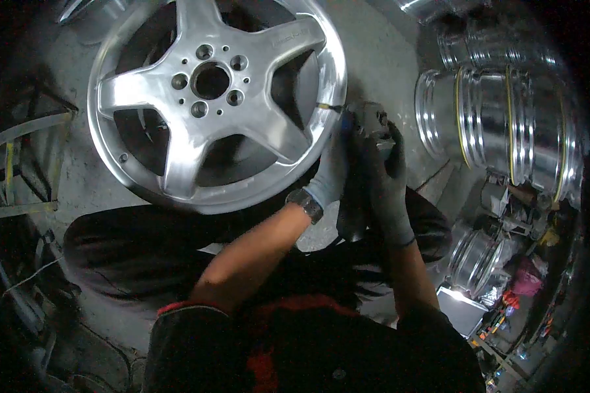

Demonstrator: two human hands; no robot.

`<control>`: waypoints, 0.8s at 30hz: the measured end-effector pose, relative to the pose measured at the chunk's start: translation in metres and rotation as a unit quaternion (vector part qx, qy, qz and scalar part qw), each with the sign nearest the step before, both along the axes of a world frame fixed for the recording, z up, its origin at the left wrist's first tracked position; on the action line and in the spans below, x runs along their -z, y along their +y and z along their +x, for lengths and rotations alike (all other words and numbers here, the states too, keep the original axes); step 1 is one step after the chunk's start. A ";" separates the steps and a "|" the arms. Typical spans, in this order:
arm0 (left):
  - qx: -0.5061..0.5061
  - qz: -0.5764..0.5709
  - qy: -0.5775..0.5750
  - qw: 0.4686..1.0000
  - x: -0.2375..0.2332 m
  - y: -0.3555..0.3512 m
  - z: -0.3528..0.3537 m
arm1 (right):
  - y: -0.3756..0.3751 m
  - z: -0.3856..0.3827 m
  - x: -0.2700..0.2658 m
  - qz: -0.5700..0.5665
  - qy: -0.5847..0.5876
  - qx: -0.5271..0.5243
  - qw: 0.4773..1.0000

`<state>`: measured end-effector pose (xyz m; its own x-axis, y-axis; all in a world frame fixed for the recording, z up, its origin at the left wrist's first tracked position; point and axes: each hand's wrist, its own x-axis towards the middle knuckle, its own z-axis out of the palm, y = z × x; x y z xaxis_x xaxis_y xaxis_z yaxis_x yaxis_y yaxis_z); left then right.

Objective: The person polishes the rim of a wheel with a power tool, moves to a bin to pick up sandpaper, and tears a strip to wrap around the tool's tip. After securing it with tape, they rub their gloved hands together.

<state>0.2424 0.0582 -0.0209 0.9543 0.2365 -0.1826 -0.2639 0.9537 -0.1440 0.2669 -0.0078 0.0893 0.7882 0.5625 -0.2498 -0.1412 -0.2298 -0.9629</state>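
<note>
A silver five-spoke alloy wheel (137, 92) stands in front of me, its bare metal face toward me. Against the right side of its rim sits the narrow dark tip of a handheld power tool (377, 118), which has a grey metal head and a dark body. My right hand (388, 187), in a grey glove, is closed around the tool just below the head. Beside it, my left hand (334, 169), gloved and with a watch at the wrist, is closed on the tool's wheel-facing side. Its fingers are partly hidden in shadow.
Several polished wheel rims (485, 124) are stacked on their sides at the right, and another rim (475, 262) lies lower down among clutter. A metal frame (29, 134) stands at the left. My bent legs (131, 255) are close below the wheel.
</note>
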 end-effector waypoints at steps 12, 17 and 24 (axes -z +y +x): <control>-0.019 0.036 0.025 0.999 -0.011 -0.007 -0.012 | -0.006 0.001 0.002 -0.031 -0.020 -0.019 0.999; -0.009 0.011 0.083 0.996 -0.006 -0.016 -0.015 | -0.011 -0.003 -0.002 -0.062 -0.001 -0.028 0.998; -0.035 0.064 0.056 0.996 -0.041 0.016 0.011 | 0.011 0.031 -0.001 0.021 0.012 -0.021 0.999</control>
